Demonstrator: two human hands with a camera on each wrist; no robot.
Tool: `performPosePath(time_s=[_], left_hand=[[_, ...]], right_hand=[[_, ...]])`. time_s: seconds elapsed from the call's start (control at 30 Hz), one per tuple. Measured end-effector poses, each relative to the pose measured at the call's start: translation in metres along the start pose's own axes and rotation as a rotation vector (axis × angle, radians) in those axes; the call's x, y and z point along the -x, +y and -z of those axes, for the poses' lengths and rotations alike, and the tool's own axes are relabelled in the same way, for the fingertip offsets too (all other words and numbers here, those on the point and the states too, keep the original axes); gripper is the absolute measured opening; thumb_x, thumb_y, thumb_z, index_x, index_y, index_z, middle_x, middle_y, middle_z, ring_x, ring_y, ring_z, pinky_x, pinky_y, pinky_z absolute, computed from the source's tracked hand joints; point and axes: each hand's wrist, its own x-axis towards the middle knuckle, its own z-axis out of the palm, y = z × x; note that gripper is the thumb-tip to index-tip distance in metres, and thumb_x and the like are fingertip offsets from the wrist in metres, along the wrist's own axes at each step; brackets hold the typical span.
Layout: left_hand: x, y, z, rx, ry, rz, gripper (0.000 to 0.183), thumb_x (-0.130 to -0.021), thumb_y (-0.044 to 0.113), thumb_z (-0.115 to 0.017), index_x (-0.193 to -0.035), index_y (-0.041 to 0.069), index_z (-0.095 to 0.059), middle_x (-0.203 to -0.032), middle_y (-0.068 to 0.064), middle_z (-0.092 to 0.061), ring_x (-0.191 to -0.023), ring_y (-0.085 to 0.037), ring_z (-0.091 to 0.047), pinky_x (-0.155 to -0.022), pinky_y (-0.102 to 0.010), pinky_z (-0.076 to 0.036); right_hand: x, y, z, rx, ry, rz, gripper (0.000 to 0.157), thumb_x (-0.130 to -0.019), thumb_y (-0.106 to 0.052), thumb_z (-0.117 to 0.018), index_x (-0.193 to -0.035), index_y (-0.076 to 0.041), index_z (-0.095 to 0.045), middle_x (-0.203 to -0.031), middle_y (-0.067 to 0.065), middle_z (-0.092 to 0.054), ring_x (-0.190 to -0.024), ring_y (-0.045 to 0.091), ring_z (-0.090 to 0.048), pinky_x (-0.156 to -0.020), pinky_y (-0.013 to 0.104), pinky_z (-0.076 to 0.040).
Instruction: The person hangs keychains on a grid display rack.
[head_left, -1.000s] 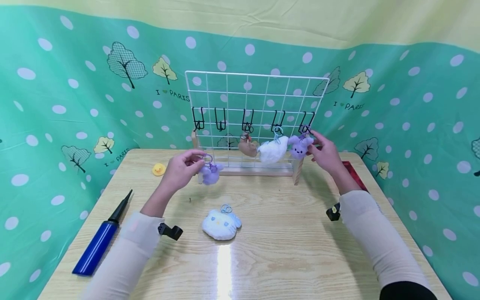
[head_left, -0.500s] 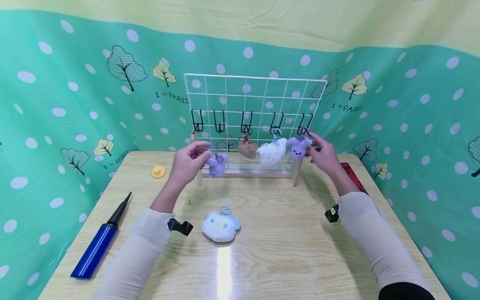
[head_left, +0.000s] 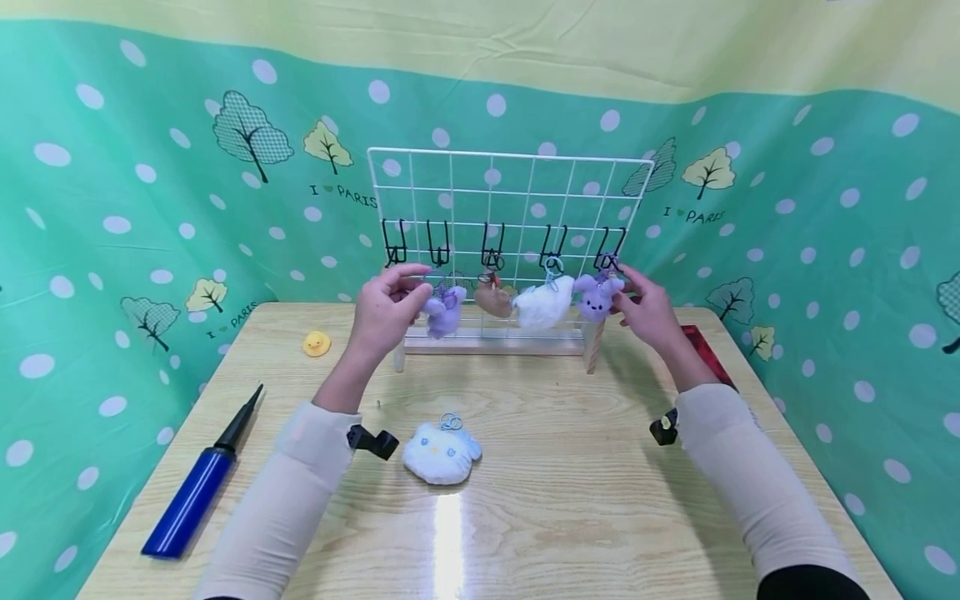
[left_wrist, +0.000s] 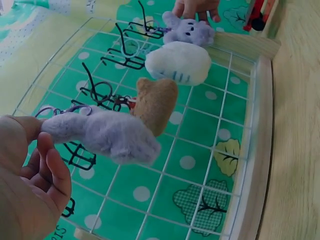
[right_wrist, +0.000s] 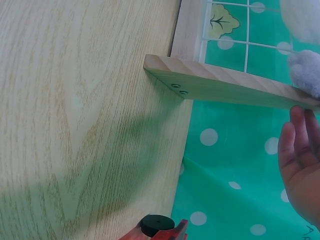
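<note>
Off-white sleeves cover both arms — the left sleeve at lower left of the frame, the right sleeve at lower right — wrinkling lightly and stopping short of the bare left hand and right hand. From here I see an angular black wrist mount below centre-left, a second black mount with a pale spot at right, and a black band at the bottom right edge.

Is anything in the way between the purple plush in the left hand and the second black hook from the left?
Nothing visible stands between the purple plush in the left hand and that second black hook, just above it in the head view. The brown plush hangs to the right, beside the path rather than across it.
</note>
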Motion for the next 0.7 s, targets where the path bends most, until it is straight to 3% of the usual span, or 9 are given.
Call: performPosePath(time_s=[0.7], left_hand=[[-0.0066,0.0027,-0.0087,0.022,0.038,0.038,0.026,-0.099,0.020,-0.068,-0.124,0.013,-0.069,-0.097,-0.010,-0.065,-0.062,-0.012,-0.055,-0.051,-0.018,-0.053]], right_hand=[[0.0008,-0.0015,-0.0003,-0.003,0.001,0.014,0.059,-0.108,-0.024,-0.051,-0.162,-0.031,-0.028,-0.130,0.019,-0.059,-0.105,0.036,-0.068,-0.077,0.036,-0.063]])
